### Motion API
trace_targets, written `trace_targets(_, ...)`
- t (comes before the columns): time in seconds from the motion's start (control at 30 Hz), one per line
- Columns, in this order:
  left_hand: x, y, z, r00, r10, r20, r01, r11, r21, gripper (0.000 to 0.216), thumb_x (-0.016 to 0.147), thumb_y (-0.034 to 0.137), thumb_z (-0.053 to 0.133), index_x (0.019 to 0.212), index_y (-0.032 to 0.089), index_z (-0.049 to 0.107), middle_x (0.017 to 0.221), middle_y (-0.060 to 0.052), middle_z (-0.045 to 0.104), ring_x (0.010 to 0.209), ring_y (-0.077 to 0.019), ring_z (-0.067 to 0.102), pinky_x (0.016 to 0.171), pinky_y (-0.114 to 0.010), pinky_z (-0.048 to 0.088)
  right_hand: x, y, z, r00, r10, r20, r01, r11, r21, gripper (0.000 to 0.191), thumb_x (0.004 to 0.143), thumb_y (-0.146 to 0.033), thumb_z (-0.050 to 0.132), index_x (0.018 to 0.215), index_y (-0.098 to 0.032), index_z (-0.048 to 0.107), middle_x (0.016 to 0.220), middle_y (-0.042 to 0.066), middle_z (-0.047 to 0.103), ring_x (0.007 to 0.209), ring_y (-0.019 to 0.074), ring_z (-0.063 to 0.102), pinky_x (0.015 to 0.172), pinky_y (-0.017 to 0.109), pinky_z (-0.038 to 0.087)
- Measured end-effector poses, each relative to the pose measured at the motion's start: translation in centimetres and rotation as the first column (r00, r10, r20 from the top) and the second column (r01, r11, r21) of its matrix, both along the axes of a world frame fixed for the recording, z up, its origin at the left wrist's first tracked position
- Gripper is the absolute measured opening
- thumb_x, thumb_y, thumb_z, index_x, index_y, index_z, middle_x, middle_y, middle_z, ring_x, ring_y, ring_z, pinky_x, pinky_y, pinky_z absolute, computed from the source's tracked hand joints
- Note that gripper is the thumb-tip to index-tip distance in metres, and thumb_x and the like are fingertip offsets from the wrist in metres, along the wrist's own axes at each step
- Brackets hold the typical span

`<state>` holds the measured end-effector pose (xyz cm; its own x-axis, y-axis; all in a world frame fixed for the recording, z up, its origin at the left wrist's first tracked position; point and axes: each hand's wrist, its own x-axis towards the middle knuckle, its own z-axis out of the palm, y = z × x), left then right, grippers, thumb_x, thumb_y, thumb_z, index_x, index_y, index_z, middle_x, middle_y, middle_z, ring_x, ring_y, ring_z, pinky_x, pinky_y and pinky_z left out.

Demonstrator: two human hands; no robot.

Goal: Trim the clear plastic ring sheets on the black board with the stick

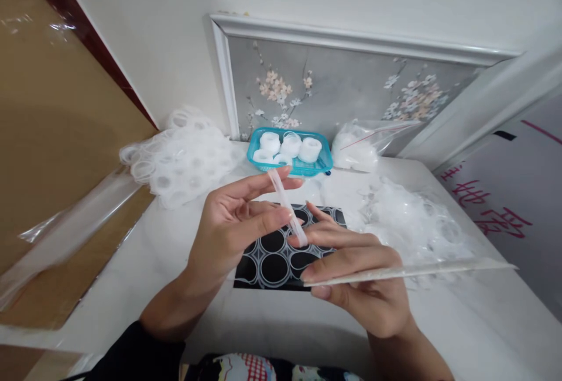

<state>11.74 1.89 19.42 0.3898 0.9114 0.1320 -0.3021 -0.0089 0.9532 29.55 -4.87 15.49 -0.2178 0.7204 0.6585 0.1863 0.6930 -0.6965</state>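
Observation:
My left hand (232,217) pinches a narrow translucent white band (283,196), seen edge-on and tilted, between thumb and fingers. A finger of my right hand (364,270) touches the band's lower end. Between its thumb and another finger, my right hand also grips a long, thin whitish strip (430,268) that reaches out to the right. Below both hands lies a black sheet (274,273) with pale ring outlines; I cannot tell whether these are printed or loose rings.
Behind my hands stands a blue basket (322,161) with several white ring stacks. A clear zip bag (357,150) of white pieces is beside it. Translucent rings (184,158) are heaped at left, and a clear plastic heap (413,223) lies at right. Cardboard (74,106) borders the left side.

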Motion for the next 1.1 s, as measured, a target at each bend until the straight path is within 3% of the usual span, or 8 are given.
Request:
trace_targets(0.1, 0.0, 0.0, -0.1, 0.998, -0.051, -0.019, 0.051, 0.999, 0.001, 0.039, 0.075, 0.021, 0.082, 0.112, 0.031, 0.074, 0.115, -0.001, 0.074, 0.061, -0.0128, 0.073, 0.072, -0.027, 0.062, -0.1, 0.0, 0.0, 0.999, -0.023, 0.029, 0.022, 1.0, 0.012, 0.023, 0.082, -0.018, 0.072, 0.103, -0.029, 0.075, 0.123, 0.002, 0.073, 0.108, 0.0216, 0.072, 0.12, 0.046, 0.034)
trace_targets(0.23, -0.3, 0.2, -0.2, 0.988, -0.095, -0.119, 0.097, 0.995, 0.013, 0.052, 0.071, 0.019, 0.085, 0.119, 0.032, 0.07, 0.12, -0.003, 0.072, 0.063, -0.0127, 0.073, 0.069, -0.026, 0.062, -0.3, -0.1, 0.0, 0.994, -0.079, 0.071, 0.078, 0.997, 0.018, 0.02, 0.08, -0.019, 0.074, 0.098, -0.029, 0.075, 0.116, 0.001, 0.076, 0.097, 0.0206, 0.075, 0.12, 0.045, 0.035)
trace_targets(0.43, 0.4, -0.1, -0.5, 0.996, 0.026, -0.088, -0.023, 0.999, 0.031, 0.048, 0.073, 0.017, 0.084, 0.118, 0.029, 0.071, 0.121, -0.002, 0.072, 0.06, -0.0111, 0.072, 0.081, -0.032, 0.064, -0.6, -0.3, 0.1, 0.966, -0.177, 0.187, 0.155, 0.98, 0.127, 0.018, 0.081, -0.017, 0.072, 0.096, -0.025, 0.075, 0.114, 0.004, 0.076, 0.098, 0.0197, 0.075, 0.12, 0.046, 0.036)
trace_targets(0.57, 0.7, -0.2, -1.2, 0.998, 0.066, -0.022, -0.064, 0.995, 0.075, 0.053, 0.073, 0.015, 0.084, 0.121, 0.034, 0.07, 0.116, 0.002, 0.074, 0.073, -0.0144, 0.076, 0.093, -0.034, 0.061, -0.8, -0.4, 0.2, 0.952, -0.237, 0.195, 0.196, 0.958, 0.212, 0.029, 0.082, -0.014, 0.068, 0.106, -0.028, 0.073, 0.118, 0.004, 0.075, 0.099, 0.0218, 0.074, 0.114, 0.05, 0.043)
trace_targets(0.77, 0.4, -0.8, -1.9, 0.994, 0.106, 0.039, -0.11, 0.985, 0.136, 0.058, 0.077, 0.015, 0.081, 0.123, 0.046, 0.066, 0.105, 0.01, 0.077, 0.088, -0.0164, 0.076, 0.093, -0.032, 0.061, -1.5, -0.6, 0.3, 0.952, -0.281, 0.121, 0.241, 0.934, 0.265, 0.038, 0.08, -0.009, 0.067, 0.112, -0.028, 0.072, 0.123, 0.004, 0.073, 0.103, 0.0226, 0.074, 0.111, 0.045, 0.048)
trace_targets(0.9, 0.6, -0.8, -1.7, 0.977, 0.193, 0.091, -0.204, 0.971, 0.127, 0.056, 0.075, 0.016, 0.083, 0.12, 0.046, 0.067, 0.124, 0.008, 0.07, 0.1, -0.0212, 0.074, 0.087, -0.036, 0.064, -1.5, -1.2, 0.6, 0.944, -0.326, 0.046, 0.304, 0.917, 0.257, 0.037, 0.08, -0.009, 0.068, 0.111, -0.027, 0.072, 0.119, 0.005, 0.075, 0.099, 0.0235, 0.075, 0.108, 0.048, 0.051)
trace_targets(1.0, 0.7, -0.1, -1.3, 0.943, 0.277, 0.182, -0.302, 0.945, 0.124, 0.051, 0.073, 0.013, 0.082, 0.114, 0.041, 0.071, 0.133, 0.008, 0.065, 0.125, -0.0248, 0.061, 0.081, -0.028, 0.065, -1.0, -1.6, 0.5, 0.93, -0.368, -0.02, 0.363, 0.906, 0.215, 0.037, 0.081, -0.01, 0.068, 0.114, -0.028, 0.072, 0.114, 0.004, 0.076, 0.096, 0.0246, 0.076, 0.108, 0.055, 0.05)
trace_targets(1.1, 0.5, 0.6, -1.1, 0.949, 0.248, 0.195, -0.265, 0.962, 0.063, 0.045, 0.074, 0.014, 0.08, 0.111, 0.038, 0.073, 0.136, 0.006, 0.063, 0.132, -0.0251, 0.055, 0.081, -0.024, 0.063, -0.6, -1.6, 0.0, 0.93, -0.366, -0.035, 0.367, 0.914, 0.172, 0.037, 0.081, -0.01, 0.069, 0.113, -0.029, 0.072, 0.113, 0.004, 0.076, 0.097, 0.0256, 0.075, 0.108, 0.059, 0.048)
